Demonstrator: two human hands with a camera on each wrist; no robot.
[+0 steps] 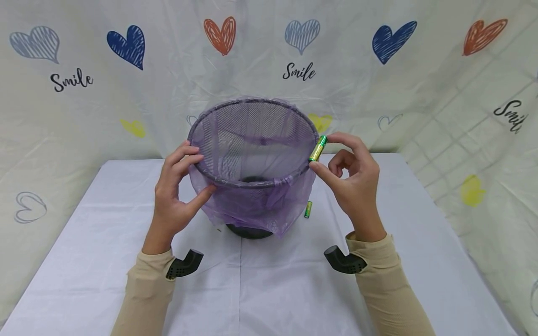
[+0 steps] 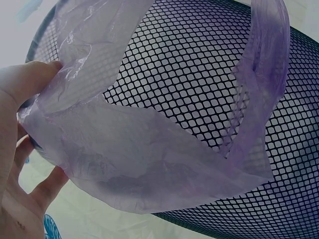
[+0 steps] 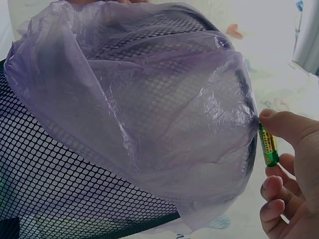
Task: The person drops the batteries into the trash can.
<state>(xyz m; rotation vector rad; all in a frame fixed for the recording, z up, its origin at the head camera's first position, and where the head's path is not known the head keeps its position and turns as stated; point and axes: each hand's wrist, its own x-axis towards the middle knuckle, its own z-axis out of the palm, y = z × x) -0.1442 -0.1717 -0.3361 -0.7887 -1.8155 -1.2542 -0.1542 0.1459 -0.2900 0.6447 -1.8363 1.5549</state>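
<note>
A dark mesh wastebasket [image 1: 252,184] stands on the table, tilted a little, with a thin purple bin liner [image 1: 290,200] folded over its rim. My left hand [image 1: 174,186] grips the rim at the left, thumb outside on the liner and fingertips over the edge; the left wrist view shows the same hold on the liner [image 2: 129,159]. Between thumb and index finger, my right hand [image 1: 355,179] pinches a green and gold battery [image 1: 318,148] at its two ends, right beside the rim. In the right wrist view the battery [image 3: 268,147] is close to the liner's edge.
A second green battery [image 1: 308,209] lies on the white tablecloth [image 1: 286,289], right of the basket's black base [image 1: 250,232]. Behind the table hangs a white curtain [image 1: 252,70] printed with hearts. Black wrist devices [image 1: 185,264] stick out from both sleeves.
</note>
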